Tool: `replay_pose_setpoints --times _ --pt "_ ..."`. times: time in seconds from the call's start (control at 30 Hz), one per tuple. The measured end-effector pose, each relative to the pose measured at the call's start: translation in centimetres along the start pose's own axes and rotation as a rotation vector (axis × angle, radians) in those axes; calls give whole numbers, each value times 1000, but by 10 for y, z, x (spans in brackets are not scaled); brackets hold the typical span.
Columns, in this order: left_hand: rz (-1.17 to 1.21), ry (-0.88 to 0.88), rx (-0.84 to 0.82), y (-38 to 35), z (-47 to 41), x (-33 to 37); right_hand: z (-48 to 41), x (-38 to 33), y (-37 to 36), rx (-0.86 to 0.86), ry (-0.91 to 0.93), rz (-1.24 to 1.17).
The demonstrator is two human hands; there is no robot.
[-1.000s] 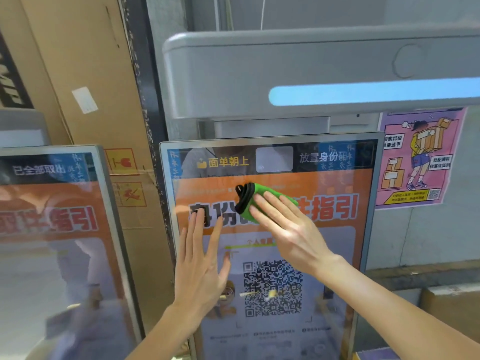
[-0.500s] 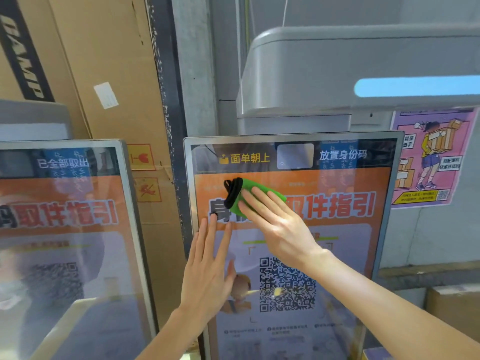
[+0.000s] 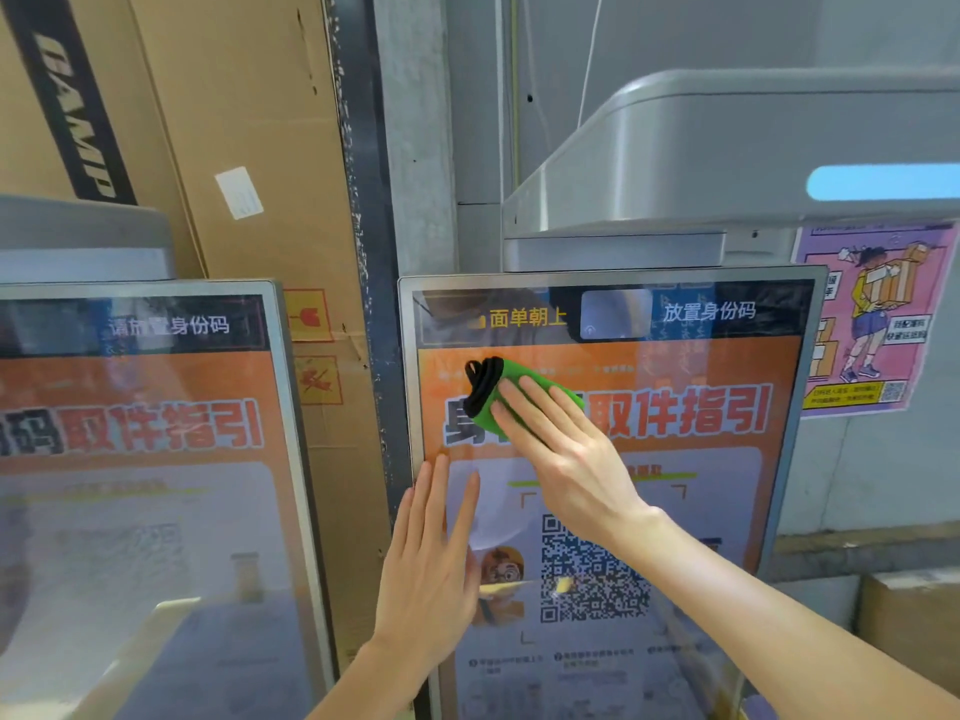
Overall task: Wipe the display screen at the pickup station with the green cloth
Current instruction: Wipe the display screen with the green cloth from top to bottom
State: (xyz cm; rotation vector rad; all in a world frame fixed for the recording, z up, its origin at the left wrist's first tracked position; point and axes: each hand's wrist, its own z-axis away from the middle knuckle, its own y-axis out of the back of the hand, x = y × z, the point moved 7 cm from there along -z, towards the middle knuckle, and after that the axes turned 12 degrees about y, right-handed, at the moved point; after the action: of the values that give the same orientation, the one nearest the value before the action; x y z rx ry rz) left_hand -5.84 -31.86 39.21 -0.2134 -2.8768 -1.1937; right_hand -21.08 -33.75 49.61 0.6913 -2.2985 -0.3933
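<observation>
The upright display screen (image 3: 727,459) shows an orange poster with large characters and a QR code. A folded green cloth (image 3: 485,400) with a black edge lies flat against its upper left part. My right hand (image 3: 561,449) presses the cloth onto the glass with straight fingers. Lower down, my left hand (image 3: 431,558) rests flat near the screen's left edge, fingers straight and pointing up.
A second screen (image 3: 145,485) stands to the left. A grey scanner hood (image 3: 727,163) with a blue light strip juts out above the display. Cardboard boxes (image 3: 249,122) lean behind, a pink poster (image 3: 867,324) hangs at right, and a box (image 3: 909,626) sits lower right.
My head has turned left, so the screen sits further right in view. The cloth and my right hand have slid toward the screen's upper left; my left hand has shifted to the left edge.
</observation>
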Motion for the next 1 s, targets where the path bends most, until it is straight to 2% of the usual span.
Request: replay_pose_setpoints --times 0.13,0.3,0.47,0.53,0.73,0.87,1.0 --pt "-66 -49 -12 -5 7 -4 -46 13 9 72 -101 -48" --pt "-70 -55 -17 -10 19 -7 -91 -2 -7 109 -86 -67" --pt "-32 -51 -73 -21 28 -13 -39 -51 -44 -108 196 -68" --pt "-26 -55 -82 -21 27 -13 -33 -49 -44 -121 235 -61" --pt "-36 -83 -95 -25 27 -12 -60 -32 -29 47 54 -16" --pt "-22 -88 -119 -25 27 -15 -26 -51 -47 -82 215 -24" --pt "-21 -78 -149 -27 25 -15 -1 -39 -37 -176 344 -10"
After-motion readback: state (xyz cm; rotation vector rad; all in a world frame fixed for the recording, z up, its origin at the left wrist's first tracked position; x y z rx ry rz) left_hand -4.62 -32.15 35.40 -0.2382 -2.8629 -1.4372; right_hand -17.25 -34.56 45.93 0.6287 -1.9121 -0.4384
